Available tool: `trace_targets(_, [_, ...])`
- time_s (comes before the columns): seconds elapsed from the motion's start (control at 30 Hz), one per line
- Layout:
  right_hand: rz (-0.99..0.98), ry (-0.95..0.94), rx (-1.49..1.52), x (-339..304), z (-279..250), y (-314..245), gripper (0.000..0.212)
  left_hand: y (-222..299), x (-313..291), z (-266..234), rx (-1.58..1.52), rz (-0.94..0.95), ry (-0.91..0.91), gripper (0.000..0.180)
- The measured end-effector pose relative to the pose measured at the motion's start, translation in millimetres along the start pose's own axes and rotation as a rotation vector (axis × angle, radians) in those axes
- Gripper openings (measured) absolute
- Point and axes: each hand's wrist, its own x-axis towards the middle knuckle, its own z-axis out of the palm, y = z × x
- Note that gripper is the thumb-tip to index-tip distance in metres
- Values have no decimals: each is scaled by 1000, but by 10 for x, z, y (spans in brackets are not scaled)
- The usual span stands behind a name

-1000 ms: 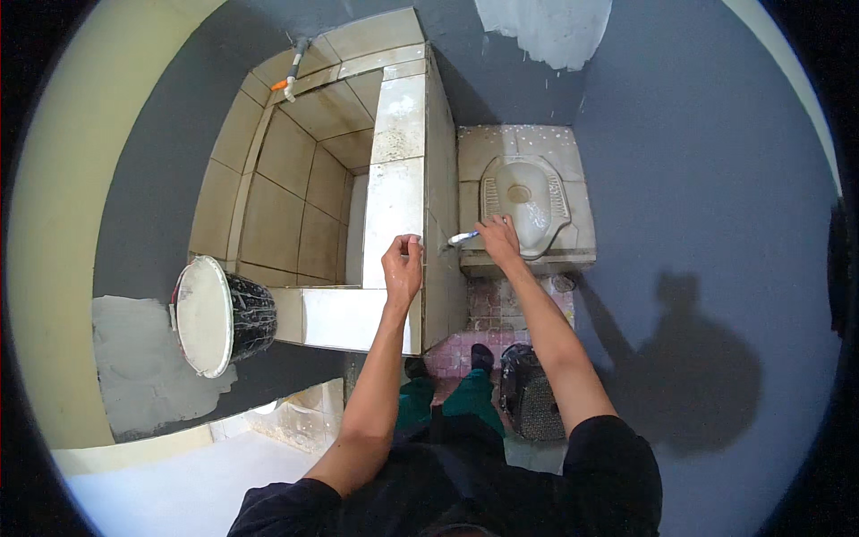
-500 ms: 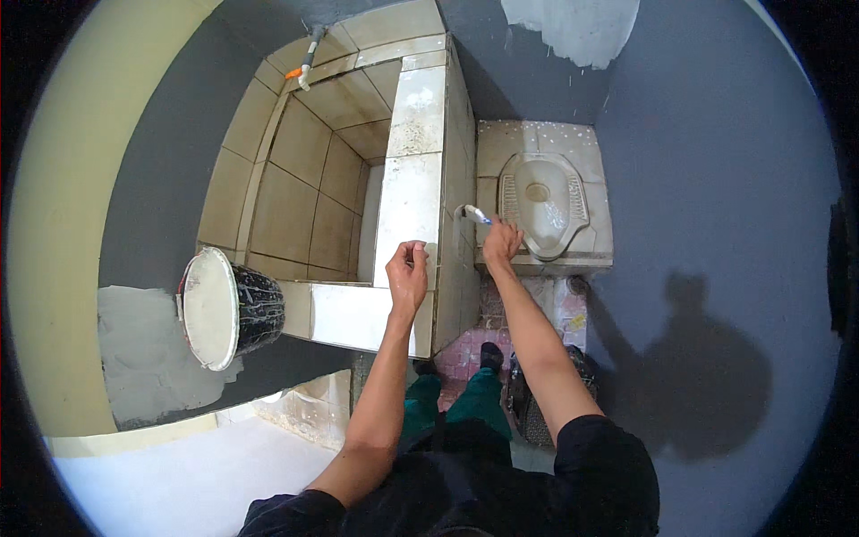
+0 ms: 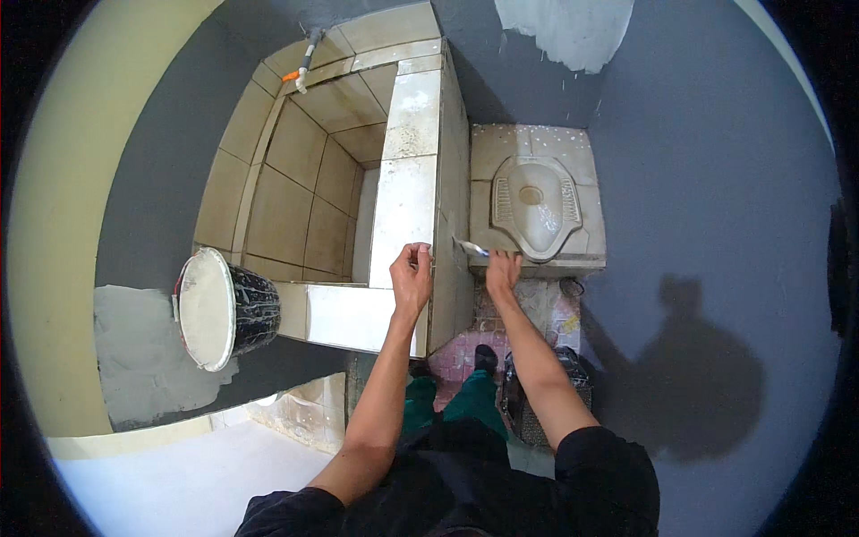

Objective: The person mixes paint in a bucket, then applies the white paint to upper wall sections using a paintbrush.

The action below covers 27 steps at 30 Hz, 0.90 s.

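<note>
My right hand (image 3: pixel 504 268) is closed round a small white-and-blue tool (image 3: pixel 472 248), perhaps a brush; its exact kind is too small to tell. The tool's white end points left, at or close to the tiled side wall (image 3: pixel 454 215) of the basin. My left hand (image 3: pixel 411 279) is curled, fingertips pressed together, over the basin's white tiled ledge (image 3: pixel 407 210). Whatever it may hold is hidden. A squat toilet (image 3: pixel 539 234) lies beyond my right hand on a raised tiled step (image 3: pixel 582 266).
A black bucket (image 3: pixel 255 309) filled with off-white material stands on the left. A pipe with an orange-handled tap (image 3: pixel 302 76) sticks out over the tiled basin (image 3: pixel 291 152). Dark grey walls (image 3: pixel 698 179) carry pale patches. A black crate-like object (image 3: pixel 559 362) is by my feet on pink tiles.
My right hand has moved nearer to me, bringing the small tool lower along the basin's side. My left hand stays over the ledge. The view has shifted slightly.
</note>
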Motion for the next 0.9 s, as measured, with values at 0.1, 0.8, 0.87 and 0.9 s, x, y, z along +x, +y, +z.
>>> trace_targets(0.1, [112,-66,-13,-160,-222,-28,20,8,-56,-150,7,32,30,31])
trace_targets(0.8, [470,-249,368,-809,-1140,-1145,27,-84,-389,-2016,24,-31,-80,35])
trace_targets(0.87, [566,-282,327,-880,-1255,-1365,31,-182,-409,-2328,65,-67,-110,36])
trace_targets(0.9, [567,-222,350,-944,-1226,-1416,31,-221,-411,-2446,57,-65,-107,36])
